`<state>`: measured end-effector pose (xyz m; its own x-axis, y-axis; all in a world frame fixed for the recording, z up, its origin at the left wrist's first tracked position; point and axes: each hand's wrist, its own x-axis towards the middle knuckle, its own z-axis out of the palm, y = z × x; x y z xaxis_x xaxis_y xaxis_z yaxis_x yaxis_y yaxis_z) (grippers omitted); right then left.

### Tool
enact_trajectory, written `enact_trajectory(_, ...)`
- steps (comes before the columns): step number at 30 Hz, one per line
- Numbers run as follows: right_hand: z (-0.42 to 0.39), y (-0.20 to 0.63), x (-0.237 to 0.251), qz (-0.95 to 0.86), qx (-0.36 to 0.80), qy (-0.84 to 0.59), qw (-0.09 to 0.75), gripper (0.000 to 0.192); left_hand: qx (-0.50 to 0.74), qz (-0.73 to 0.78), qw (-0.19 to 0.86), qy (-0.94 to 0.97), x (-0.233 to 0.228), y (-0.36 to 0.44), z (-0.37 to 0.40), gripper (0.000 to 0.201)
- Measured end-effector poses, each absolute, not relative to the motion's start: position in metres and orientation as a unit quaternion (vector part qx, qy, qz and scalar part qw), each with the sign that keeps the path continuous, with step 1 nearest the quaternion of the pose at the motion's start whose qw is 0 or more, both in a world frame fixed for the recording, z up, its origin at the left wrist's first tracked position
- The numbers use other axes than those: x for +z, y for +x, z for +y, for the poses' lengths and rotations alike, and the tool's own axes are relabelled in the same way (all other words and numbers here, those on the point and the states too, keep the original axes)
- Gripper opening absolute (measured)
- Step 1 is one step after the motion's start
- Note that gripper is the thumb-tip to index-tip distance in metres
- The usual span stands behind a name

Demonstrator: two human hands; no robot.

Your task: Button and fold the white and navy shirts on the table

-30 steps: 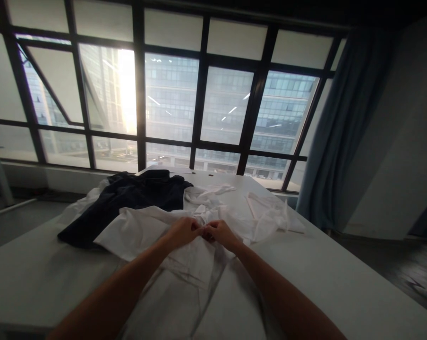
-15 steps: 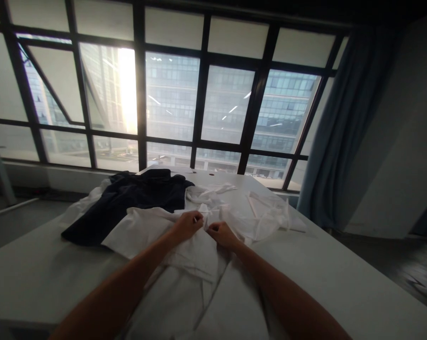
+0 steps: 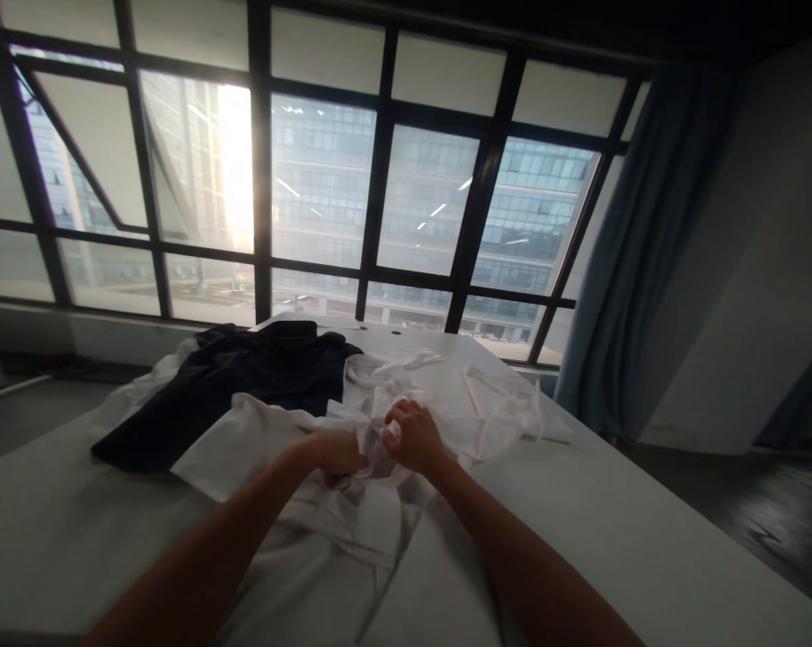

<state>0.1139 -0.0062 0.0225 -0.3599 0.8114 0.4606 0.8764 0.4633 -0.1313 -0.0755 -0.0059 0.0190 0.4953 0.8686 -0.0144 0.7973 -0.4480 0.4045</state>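
Note:
A white shirt [image 3: 312, 557] lies spread and rumpled across the table in front of me, one sleeve-like part reaching out to the left. My left hand [image 3: 342, 454] is bent over at the wrist and closed on the shirt's cloth near its top, with the fingertips partly hidden underneath. Close to its right, my right hand [image 3: 416, 438] pinches a gathered fold of the same cloth between thumb and fingers. A small bunched piece of the fabric stands up between the two hands.
A dark navy garment with a collar [image 3: 264, 364] lies to the left, over more white cloth. Another sheer white garment [image 3: 500, 404] rests at the right. The white table [image 3: 595, 521] reaches towards the windows, and a blue curtain [image 3: 622, 270] hangs at the right.
My left hand has moved left and down, turning its back up. The right hand has risen slightly and turned upright, its fingers pulling up the cloth. The view has shifted slightly.

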Motion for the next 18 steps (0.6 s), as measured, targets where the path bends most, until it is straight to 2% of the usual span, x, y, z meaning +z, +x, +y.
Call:
enact_trajectory(2,-0.001,0.103,0.015,-0.839,-0.052,-0.497,0.217,0.019,0.058,0.496,0.144,0.854,0.025,-0.069,-0.012,0.033)
enact_trajectory(4,0.005,0.099,0.007,-0.842,-0.023,-0.505,0.187,0.020,0.069,0.530,0.080,0.842,0.028,-0.064,-0.016,0.039)
enact_trajectory(7,0.016,0.104,-0.002,-0.824,0.022,-0.529,0.202,0.019,0.102,0.590,0.033,0.801,0.025,-0.059,-0.016,0.047)
enact_trajectory(10,0.025,0.114,-0.006,-0.804,0.092,-0.517,0.279,0.018,0.141,0.614,0.053,0.775,0.016,-0.055,-0.008,0.052)
enact_trajectory(13,0.031,0.121,-0.007,-0.775,0.182,-0.475,0.374,0.019,0.192,0.616,0.117,0.755,0.006,-0.054,0.002,0.058)
enact_trajectory(15,0.032,0.124,-0.008,-0.747,0.240,-0.456,0.421,0.023,0.250,0.583,0.171,0.754,0.002,-0.053,0.008,0.051)
enact_trajectory(18,0.026,0.123,-0.009,-0.733,0.290,-0.436,0.434,0.026,0.351,0.523,0.204,0.749,-0.002,-0.054,0.013,0.033)
